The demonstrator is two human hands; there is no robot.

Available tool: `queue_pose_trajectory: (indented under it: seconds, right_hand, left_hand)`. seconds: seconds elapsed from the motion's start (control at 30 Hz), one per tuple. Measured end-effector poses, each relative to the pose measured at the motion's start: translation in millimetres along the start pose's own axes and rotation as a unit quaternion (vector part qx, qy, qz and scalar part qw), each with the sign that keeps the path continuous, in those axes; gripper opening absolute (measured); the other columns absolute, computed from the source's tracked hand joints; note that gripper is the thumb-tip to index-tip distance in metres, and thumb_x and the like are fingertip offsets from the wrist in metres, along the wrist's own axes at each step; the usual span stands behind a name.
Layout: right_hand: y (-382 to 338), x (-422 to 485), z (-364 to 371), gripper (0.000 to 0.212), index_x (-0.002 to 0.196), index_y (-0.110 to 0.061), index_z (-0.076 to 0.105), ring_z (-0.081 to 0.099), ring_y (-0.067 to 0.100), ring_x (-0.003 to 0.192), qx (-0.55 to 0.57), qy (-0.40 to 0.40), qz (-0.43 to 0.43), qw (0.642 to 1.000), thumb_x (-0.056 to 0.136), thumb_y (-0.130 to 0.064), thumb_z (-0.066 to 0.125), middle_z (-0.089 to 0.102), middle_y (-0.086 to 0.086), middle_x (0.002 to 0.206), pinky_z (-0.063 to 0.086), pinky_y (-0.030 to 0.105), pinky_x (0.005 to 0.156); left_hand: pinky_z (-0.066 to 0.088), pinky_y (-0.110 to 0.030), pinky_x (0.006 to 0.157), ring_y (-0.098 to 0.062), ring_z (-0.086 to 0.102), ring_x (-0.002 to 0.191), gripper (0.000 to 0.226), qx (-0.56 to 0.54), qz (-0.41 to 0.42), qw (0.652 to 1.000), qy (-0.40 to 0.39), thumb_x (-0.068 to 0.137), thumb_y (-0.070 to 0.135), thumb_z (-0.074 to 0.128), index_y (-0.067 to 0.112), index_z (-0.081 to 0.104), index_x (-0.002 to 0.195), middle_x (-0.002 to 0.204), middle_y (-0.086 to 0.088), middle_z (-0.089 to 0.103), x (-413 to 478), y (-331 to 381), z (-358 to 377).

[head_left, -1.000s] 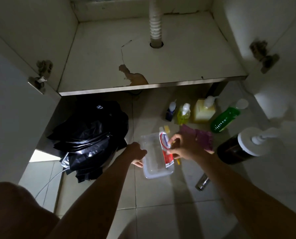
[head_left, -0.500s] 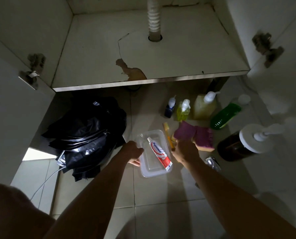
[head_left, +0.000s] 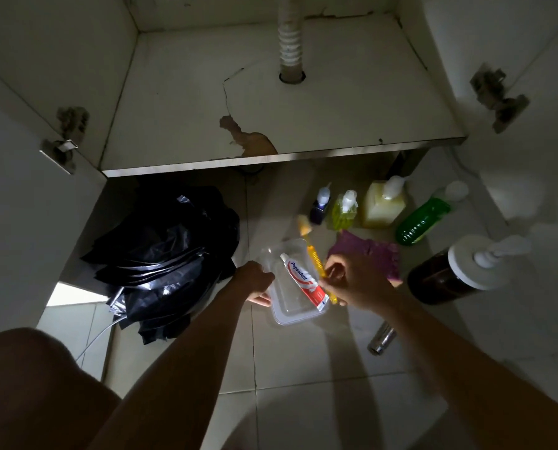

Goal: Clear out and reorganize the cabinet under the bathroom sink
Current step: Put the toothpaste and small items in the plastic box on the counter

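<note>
Head view: your left hand point(head_left: 255, 280) grips the clear tub point(head_left: 290, 315) by its left rim; your right hand point(head_left: 355, 284) pinches the yellow toothbrush point(head_left: 315, 258) over its right edge; lay it flat beside the toothpaste point(head_left: 305, 282)

"Pepsodent" in red along the white toothpaste tube point(head_left: 304, 282).

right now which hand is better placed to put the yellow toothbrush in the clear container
Right. The right hand grips the yellow toothbrush above the right rim of the clear container, next to the toothpaste lying inside. The left hand holds the container's left edge, steadying it.
</note>
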State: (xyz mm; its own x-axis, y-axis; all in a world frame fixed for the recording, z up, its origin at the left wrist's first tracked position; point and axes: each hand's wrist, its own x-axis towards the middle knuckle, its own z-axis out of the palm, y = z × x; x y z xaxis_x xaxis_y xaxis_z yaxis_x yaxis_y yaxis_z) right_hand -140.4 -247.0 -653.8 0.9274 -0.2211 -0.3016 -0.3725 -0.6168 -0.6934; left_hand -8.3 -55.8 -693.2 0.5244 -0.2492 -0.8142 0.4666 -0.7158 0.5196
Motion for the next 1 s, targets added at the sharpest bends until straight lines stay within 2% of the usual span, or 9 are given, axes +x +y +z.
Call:
queue_pose_trajectory:
  seconds: [0.07, 0.13, 0.27, 0.37, 0.47, 0.6, 0.67, 0.87, 1.0]
  right_hand:
    - [-12, -5, -4, 0.018, 0.089, -0.012, 0.064, 0.068, 0.012, 0.049, -0.01, -0.109, 0.024, 0.994, 0.083, -0.022, 0.078, 0.073, 0.004, 0.068, 0.054, 0.022, 0.049]
    - [-17, -5, 5, 0.021, 0.091, -0.011, 0.067, 0.07, 0.015, 0.051, -0.068, -0.143, 0.033, 0.987, 0.08, -0.024, 0.079, 0.072, 0.003, 0.066, 0.052, 0.02, 0.049]
    - [-21, -9, 43, 0.037, 0.094, -0.013, 0.067, 0.07, 0.016, 0.057, -0.081, -0.066, 0.034, 0.994, 0.082, -0.046, 0.076, 0.073, 0.003, 0.077, 0.051, 0.02, 0.056]
    - [-7, -9, 51, 0.054, 0.095, -0.012, 0.068, 0.071, 0.023, 0.078, -0.165, 0.021, 0.055, 0.985, 0.089, -0.064, 0.057, 0.073, 0.007, 0.089, 0.05, 0.028, 0.068]
    - [32, -20, 31, 0.044, 0.114, -0.012, 0.059, 0.067, 0.03, 0.1, -0.261, 0.118, 0.124, 0.95, 0.094, -0.051, 0.052, 0.07, 0.012, 0.107, 0.05, 0.033, 0.079]
    - [82, -45, 6, 0.062, 0.139, -0.01, 0.041, 0.062, 0.025, 0.115, -0.33, 0.09, 0.257, 0.904, 0.092, -0.045, 0.061, 0.058, 0.01, 0.128, 0.051, 0.034, 0.089]
    - [101, -47, 12, 0.071, 0.144, -0.009, 0.035, 0.061, 0.024, 0.116, -0.3, 0.077, 0.289, 0.906, 0.089, -0.044, 0.062, 0.058, 0.008, 0.13, 0.051, 0.032, 0.088]
    - [108, -54, 28, 0.062, 0.132, -0.016, 0.042, 0.057, 0.024, 0.118, -0.202, 0.074, 0.309, 0.927, 0.082, -0.036, 0.072, 0.058, 0.008, 0.128, 0.047, 0.031, 0.09]
    - [83, -41, 13, 0.052, 0.104, -0.025, 0.063, 0.065, 0.02, 0.097, -0.065, 0.107, 0.213, 0.969, 0.065, -0.059, 0.068, 0.067, 0.0, 0.101, 0.051, 0.029, 0.078]
  left_hand:
    - [0.06, -0.035, 0.054, -0.031, 0.068, 0.071, 0.025, -0.009, 0.0, 1.0, 0.0, 0.098, 0.009, 0.049, -0.005, 0.053, 0.118, 0.108, -0.022, 0.063, 3, 2, 3]
    - [0.06, -0.035, 0.052, -0.03, 0.068, 0.068, 0.025, -0.012, 0.006, 1.0, 0.007, 0.098, 0.01, 0.047, -0.004, 0.054, 0.116, 0.114, -0.025, 0.062, 5, 2, 6]
    - [0.06, -0.036, 0.055, -0.03, 0.07, 0.07, 0.023, -0.006, 0.021, 1.0, 0.014, 0.098, 0.012, 0.045, -0.001, 0.053, 0.115, 0.114, -0.025, 0.063, 7, -2, 13]
    - [0.061, -0.04, 0.06, -0.033, 0.071, 0.072, 0.015, 0.01, 0.028, 0.999, 0.017, 0.099, 0.013, 0.045, 0.002, 0.053, 0.107, 0.114, -0.026, 0.062, 9, -4, 15]
    - [0.058, -0.043, 0.056, -0.037, 0.067, 0.075, 0.011, 0.015, 0.024, 0.999, 0.014, 0.101, 0.012, 0.046, 0.002, 0.05, 0.104, 0.117, -0.028, 0.06, 8, 1, 18]
    - [0.06, -0.04, 0.052, -0.033, 0.066, 0.068, 0.013, 0.024, 0.024, 0.999, 0.012, 0.101, 0.012, 0.047, 0.002, 0.05, 0.107, 0.116, -0.027, 0.061, 8, 6, 22]
    - [0.06, -0.041, 0.056, -0.034, 0.067, 0.07, 0.016, 0.027, 0.02, 0.999, 0.008, 0.101, 0.014, 0.047, 0.002, 0.051, 0.112, 0.118, -0.026, 0.061, 9, 5, 24]
    - [0.061, -0.044, 0.062, -0.036, 0.069, 0.085, 0.024, 0.065, 0.04, 0.997, 0.018, 0.103, 0.02, 0.045, 0.008, 0.055, 0.12, 0.115, -0.021, 0.062, 4, 0, 24]
    - [0.059, -0.049, 0.079, -0.036, 0.068, 0.095, 0.031, 0.126, 0.08, 0.988, 0.033, 0.101, 0.025, 0.044, 0.009, 0.057, 0.124, 0.119, -0.018, 0.065, 6, -5, 23]
